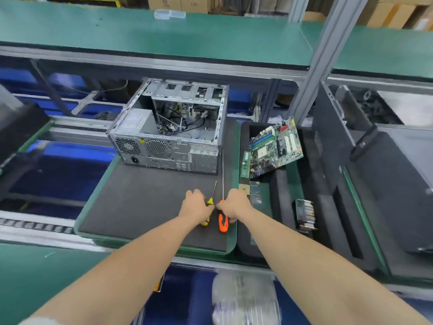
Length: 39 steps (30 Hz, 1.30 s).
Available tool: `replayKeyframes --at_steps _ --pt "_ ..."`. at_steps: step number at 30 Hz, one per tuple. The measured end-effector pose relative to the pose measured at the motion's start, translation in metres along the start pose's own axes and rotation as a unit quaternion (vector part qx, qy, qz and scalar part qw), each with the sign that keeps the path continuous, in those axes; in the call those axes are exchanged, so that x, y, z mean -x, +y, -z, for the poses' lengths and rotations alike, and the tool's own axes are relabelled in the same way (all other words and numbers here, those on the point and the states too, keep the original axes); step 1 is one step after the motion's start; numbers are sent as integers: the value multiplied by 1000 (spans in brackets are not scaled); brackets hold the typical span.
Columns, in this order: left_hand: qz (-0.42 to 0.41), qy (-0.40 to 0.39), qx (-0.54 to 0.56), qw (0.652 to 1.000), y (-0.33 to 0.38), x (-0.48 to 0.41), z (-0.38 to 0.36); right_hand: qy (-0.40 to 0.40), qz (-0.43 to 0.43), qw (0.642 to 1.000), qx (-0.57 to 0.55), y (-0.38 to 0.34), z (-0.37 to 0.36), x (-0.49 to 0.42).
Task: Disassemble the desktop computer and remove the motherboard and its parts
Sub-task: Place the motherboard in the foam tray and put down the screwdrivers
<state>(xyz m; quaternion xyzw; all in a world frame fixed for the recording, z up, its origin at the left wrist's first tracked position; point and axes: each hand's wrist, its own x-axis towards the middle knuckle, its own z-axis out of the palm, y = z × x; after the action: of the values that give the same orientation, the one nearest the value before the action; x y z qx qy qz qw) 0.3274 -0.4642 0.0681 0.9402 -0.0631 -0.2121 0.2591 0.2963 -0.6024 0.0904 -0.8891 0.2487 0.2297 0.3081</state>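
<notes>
**A:** Where does the job stand?

**B:** The grey steel desktop computer case [168, 127] lies at the back of the dark foam mat [145, 200], open face up, with only loose cables showing inside. The green motherboard [276, 144] is already out, propped at a tilt in the black foam tray [278, 200] just right of the mat (leaning, I'd judge, to spare its underside). A green memory stick [245, 164] lies beside it, and a finned metal heatsink [304, 214] sits nearer the person.

**A:** And the hands?

**B:** Both are low on the mat's near part, touching each other. The left hand [195, 204] curls over the yellow-and-black screwdriver [209, 202]. The right hand [235, 205] curls over the handle of the orange long-shafted screwdriver [223, 222], whose shaft points toward the case. I cannot tell whether they are lifting the tools or laying them down.

**A:** Room to move?

**B:** There is plenty of bare mat between the hands and the case. The tray's wall stands just right of the right hand, and the long shaft ends near the case's rear corner, so a swing there could clip it.
</notes>
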Motion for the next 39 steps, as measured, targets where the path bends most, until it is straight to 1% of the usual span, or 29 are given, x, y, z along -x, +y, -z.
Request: replayKeyframes --at_steps 2,4,5,7,10,12,15,17,22,24,27,28,33,36,39 --pt "-9 -4 0 1000 -1 -2 -4 40 4 999 -16 0 -4 1" --pt "-14 -18 13 1000 0 -3 -5 47 10 998 -51 -2 -9 2" --pt "-14 -26 30 999 0 -3 -5 49 8 996 -80 -3 -11 4" --pt "-18 -39 67 997 -2 -3 -3 58 -14 982 -176 -5 -19 8" --pt "-39 -61 114 991 -13 -2 1 56 -54 936 -342 -6 -34 18" --pt "-53 -76 142 985 -24 1 5 37 -56 904 -423 -5 -44 25" --pt "-63 -77 155 983 -43 9 13 -1 -27 862 -506 -7 -61 40" --pt "-73 -65 153 983 -56 17 19 -10 -14 843 -537 -13 -74 52" --pt "-74 -31 129 988 -93 50 31 -31 -3 821 -570 -32 -113 82" --pt "-62 -4 122 991 -109 69 35 -56 7 826 -561 -39 -130 93" --pt "-34 53 119 991 -138 102 41 -100 26 846 -523 -49 -156 109" --pt "-23 69 121 990 -149 115 42 -116 32 847 -518 -53 -164 115" --pt "66 135 147 978 -214 186 47 -226 60 838 -492 -82 -225 158" --pt "131 175 149 964 -260 235 51 -291 45 827 -479 -102 -272 189" --pt "180 196 153 952 -308 282 54 -339 35 827 -446 -122 -322 218"
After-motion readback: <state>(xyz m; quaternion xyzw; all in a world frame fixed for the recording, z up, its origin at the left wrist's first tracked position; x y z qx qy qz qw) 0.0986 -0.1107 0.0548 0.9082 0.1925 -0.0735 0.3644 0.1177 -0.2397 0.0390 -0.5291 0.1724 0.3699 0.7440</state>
